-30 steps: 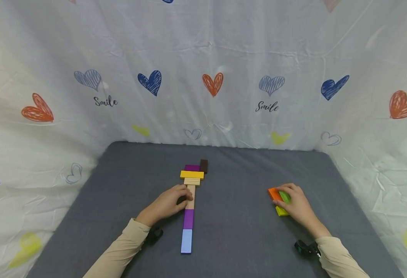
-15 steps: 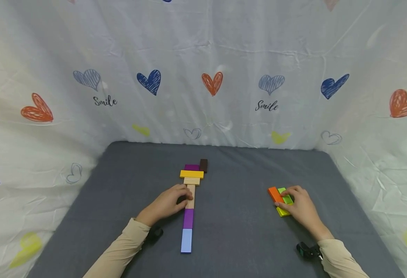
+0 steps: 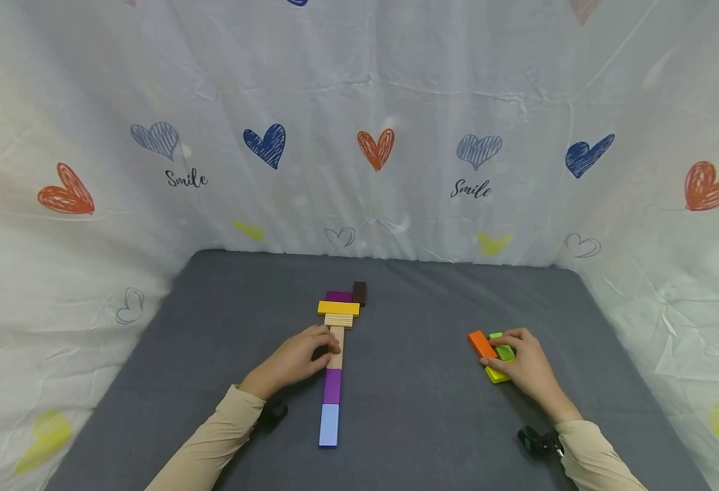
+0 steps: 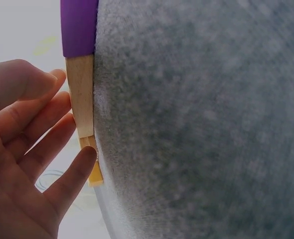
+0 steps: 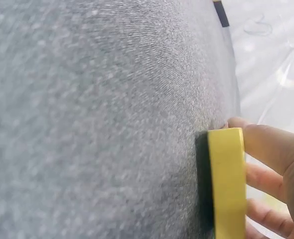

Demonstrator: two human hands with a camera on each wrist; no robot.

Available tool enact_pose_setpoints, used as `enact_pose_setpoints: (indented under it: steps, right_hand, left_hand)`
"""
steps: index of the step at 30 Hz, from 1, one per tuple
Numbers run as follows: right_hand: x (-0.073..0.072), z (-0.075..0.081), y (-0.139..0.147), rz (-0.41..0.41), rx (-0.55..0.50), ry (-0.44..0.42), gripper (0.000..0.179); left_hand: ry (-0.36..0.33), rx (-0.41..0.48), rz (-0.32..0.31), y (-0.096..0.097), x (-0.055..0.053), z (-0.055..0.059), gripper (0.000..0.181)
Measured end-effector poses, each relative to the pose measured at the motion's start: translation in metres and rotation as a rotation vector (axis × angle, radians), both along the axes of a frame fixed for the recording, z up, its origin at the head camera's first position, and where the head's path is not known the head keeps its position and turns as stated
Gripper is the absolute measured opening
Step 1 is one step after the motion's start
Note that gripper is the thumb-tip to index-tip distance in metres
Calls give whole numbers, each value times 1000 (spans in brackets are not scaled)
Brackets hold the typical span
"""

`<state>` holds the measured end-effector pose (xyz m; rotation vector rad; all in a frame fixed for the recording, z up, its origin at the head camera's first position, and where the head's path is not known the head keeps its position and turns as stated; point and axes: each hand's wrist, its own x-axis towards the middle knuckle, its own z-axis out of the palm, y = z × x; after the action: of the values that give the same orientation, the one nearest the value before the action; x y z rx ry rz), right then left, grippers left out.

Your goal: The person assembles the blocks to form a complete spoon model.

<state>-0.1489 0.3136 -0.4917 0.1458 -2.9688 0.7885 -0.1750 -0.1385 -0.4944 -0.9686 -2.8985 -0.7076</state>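
Observation:
Flat wooden blocks lie in a column in the head view. My left hand point(image 3: 292, 358) rests beside a light wood block point(image 3: 337, 358), fingertips at its left edge; the left wrist view shows loosely spread fingers holding nothing. Below it lie a purple block point(image 3: 332, 387) and a light blue block point(image 3: 328, 426). Farther right, my right hand point(image 3: 529, 365) pinches an orange block point(image 3: 479, 343) with thumb and index finger, flat on the cloth. A green block point(image 3: 505, 352) and a yellow block point(image 3: 495, 376) lie under the hand, partly covered. The yellow one fills the right wrist view's foreground.
Above the light wood block lie a striped tan piece point(image 3: 339, 320), a golden yellow block point(image 3: 339, 309), a dark purple block point(image 3: 339, 296) and a dark brown block point(image 3: 360, 293). Dark grey cloth point(image 3: 420, 395) covers the table. A white heart-print curtain point(image 3: 420, 102) surrounds it.
My right hand first shifts slightly right, then back left. The orange block slides a little left, and a gap opens between it and the green block. The left hand stays still.

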Motion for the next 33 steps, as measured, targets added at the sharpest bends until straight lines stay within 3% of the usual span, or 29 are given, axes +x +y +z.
enact_pose_setpoints:
  steps: [7, 16, 26, 33]
  right_hand:
    - [-2, -2, -3, -2, 9, -6, 39]
    - [-6, -9, -3, 1, 45, 105, 33]
    - [-15, -3, -9, 35, 62, 157, 33]
    - [-28, 0, -29, 92, 40, 220, 32]
  left_hand:
    - [-1, -6, 1, -1, 1, -1, 11]
    - [3, -3, -3, 0, 2, 2, 11]
    - [-5, -8, 2, 1, 2, 3, 11]
    - [1, -11, 4, 2, 2, 3, 10]
